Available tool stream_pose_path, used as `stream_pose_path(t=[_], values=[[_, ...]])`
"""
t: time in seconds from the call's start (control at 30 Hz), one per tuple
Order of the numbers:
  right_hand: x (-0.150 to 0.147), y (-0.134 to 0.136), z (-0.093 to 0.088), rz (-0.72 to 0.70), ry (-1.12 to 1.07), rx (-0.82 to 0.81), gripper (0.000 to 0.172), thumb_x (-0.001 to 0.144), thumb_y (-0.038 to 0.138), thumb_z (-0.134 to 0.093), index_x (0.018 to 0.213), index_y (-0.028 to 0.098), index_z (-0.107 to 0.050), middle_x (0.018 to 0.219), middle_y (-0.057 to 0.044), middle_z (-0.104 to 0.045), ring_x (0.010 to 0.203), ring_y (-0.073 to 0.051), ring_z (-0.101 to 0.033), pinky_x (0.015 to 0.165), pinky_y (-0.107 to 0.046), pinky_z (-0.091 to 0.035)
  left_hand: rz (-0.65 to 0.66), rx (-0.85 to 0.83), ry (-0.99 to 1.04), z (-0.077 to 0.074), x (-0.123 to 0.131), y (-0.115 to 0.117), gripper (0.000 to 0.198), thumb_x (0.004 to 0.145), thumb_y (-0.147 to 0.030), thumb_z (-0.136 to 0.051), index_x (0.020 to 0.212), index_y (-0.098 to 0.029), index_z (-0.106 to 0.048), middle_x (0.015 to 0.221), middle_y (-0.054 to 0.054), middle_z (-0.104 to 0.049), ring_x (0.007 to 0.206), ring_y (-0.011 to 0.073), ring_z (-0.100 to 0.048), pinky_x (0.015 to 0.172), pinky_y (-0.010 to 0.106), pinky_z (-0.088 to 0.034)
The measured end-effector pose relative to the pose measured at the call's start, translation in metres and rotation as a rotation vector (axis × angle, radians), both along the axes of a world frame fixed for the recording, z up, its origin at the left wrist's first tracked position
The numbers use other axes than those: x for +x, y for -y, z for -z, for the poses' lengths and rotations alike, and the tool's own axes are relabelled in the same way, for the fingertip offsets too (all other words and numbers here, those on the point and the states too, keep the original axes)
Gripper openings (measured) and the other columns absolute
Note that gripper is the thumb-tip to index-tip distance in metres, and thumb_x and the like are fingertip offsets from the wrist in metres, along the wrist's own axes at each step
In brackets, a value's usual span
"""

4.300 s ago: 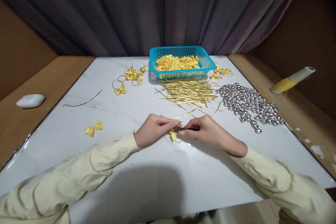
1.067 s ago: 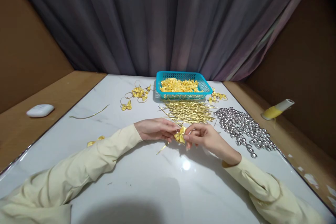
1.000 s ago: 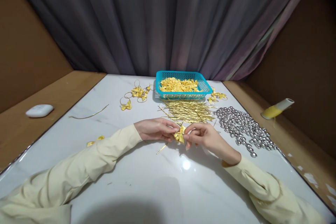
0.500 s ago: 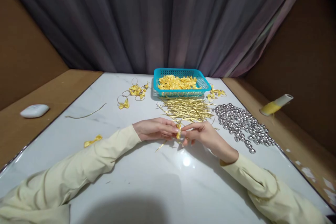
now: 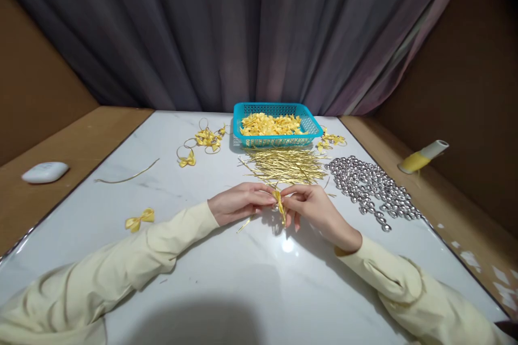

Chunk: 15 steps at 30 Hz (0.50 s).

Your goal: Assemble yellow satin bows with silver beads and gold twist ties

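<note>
Both my hands meet above the middle of the table around a small yellow ribbon bow [image 5: 278, 199]. My left hand [image 5: 245, 201] pinches it from the left, and a gold tie [image 5: 245, 225] sticks out below those fingers. From the right, my right hand [image 5: 309, 206] has thumb and fingertips closed on the bow. A shiny bit, perhaps a silver bead, shows by the fingertips; it is too small to be sure. Just beyond my hands lies a pile of gold ties [image 5: 285, 165]. One loose yellow bow [image 5: 140, 220] rests near my left sleeve.
A blue basket [image 5: 238, 124] of yellow bows stands at the back. Bows with looped ties [image 5: 208, 137] lie left of it, more bows [image 5: 331, 140] right. Silver beads [image 5: 370, 186] spread at right. A single tie [image 5: 129, 177], a white object [image 5: 45, 172] and a yellow-wrapped tube [image 5: 423, 157] lie outward.
The bow between my fingers has turned and its lower end now hangs further down to the right. My hands stay close together. The whole view has shifted slightly.
</note>
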State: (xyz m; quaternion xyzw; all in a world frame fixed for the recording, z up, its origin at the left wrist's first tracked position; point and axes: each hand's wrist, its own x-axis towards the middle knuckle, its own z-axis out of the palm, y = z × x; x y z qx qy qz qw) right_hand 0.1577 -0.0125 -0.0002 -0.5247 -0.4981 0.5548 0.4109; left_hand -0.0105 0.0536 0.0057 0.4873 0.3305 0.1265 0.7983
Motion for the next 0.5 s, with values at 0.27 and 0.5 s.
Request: stream_pose_path(t=[0.27, 0.5], values=[[0.005, -0.002, 0.001, 0.023, 0.122, 0.045, 0.013, 0.074, 0.029, -0.056, 0.074, 0.016, -0.055, 0.041, 0.004, -0.056, 0.028, -0.008, -0.041, 0.029, -0.018, -0.031, 0.071, -0.116, 0.051, 0.007, 0.0, 0.001, 0.015, 0.069, -0.022, -0.07, 0.081, -0.015, -0.064, 0.078, 0.001, -0.06, 0.071, 0.0094, -0.051, 0.062, 0.02, -0.037], [0.007, -0.002, 0.006, 0.04, 0.261, 0.144, 0.016, 0.073, 0.031, -0.058, 0.079, 0.017, -0.055, 0.046, 0.004, -0.054, 0.035, -0.008, -0.044, 0.036, -0.019, -0.032, 0.051, -0.186, 0.034, 0.012, 0.001, 0.001, 0.013, 0.068, -0.021, -0.072, 0.077, -0.015, -0.066, 0.074, 0.001, -0.056, 0.067, 0.0087, -0.049, 0.06, 0.02, -0.038]])
